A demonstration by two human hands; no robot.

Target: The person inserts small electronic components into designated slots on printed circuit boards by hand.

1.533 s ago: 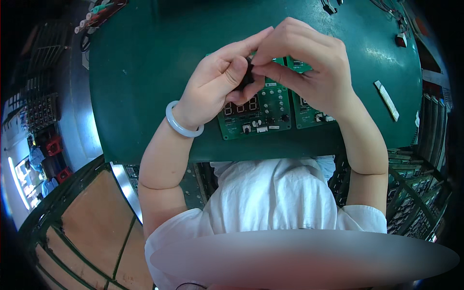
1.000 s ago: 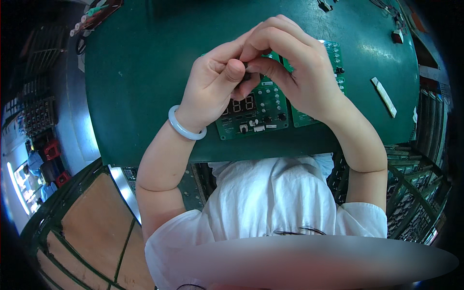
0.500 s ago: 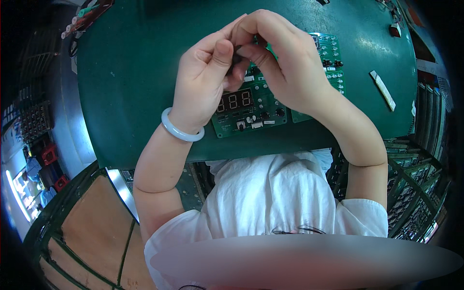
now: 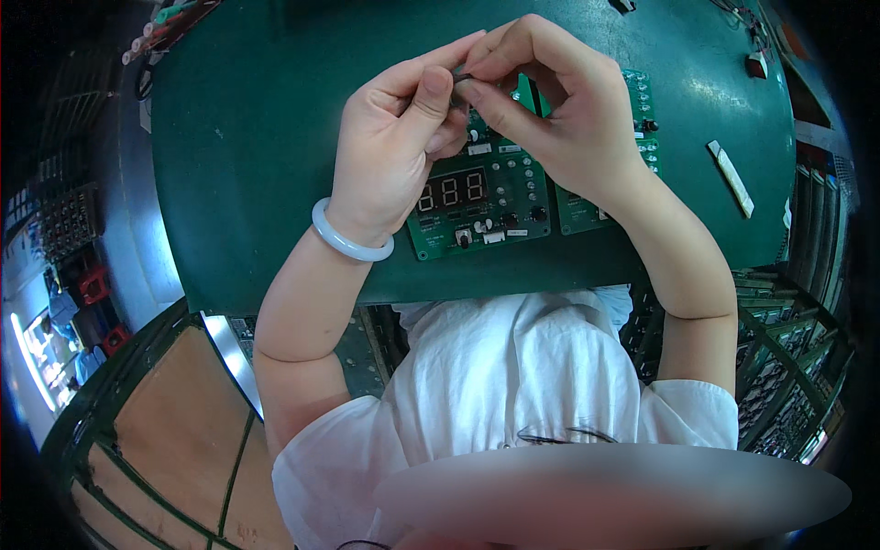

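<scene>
Now the left circuit board [image 4: 502, 194] lies nearest on the green table [image 4: 266, 183], and its number display [image 4: 451, 190] is less covered than one second ago, because the left hand [image 4: 390, 137] and the right hand [image 4: 577, 119] have moved a little farther away. Just to its right lies the right circuit board [image 4: 579, 213], partly hidden by the right arm. Well to the right rests a white strip [image 4: 731, 179]. Farther, the left hand grips a small dark piece [image 4: 461, 79] between thumb and bent fingers, and the right hand pinches its right end. Less of this piece shows than before, so its shape I cannot tell. In my judgement, the work is on this piece, above the boards.
</scene>
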